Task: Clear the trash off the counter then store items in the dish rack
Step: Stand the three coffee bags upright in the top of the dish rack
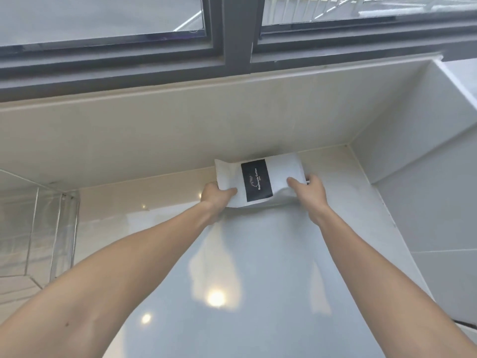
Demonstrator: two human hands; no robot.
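A white coffee bag (281,174) with a black label lies sideways near the far edge of the glossy white counter (258,267), close to the back wall. My left hand (215,196) grips its lower left end, thumb on top. My right hand (311,188) grips its right end, thumb pressed on the front. Both arms reach straight forward over the counter. Whether the bag rests on the counter or is lifted slightly, I cannot tell.
A beige tiled backsplash (180,130) rises behind the counter under a dark-framed window (232,42). A white wall (413,151) closes the right side. A shiny foil-like panel (38,228) stands at the left. A white wire rack (309,9) shows through the window.
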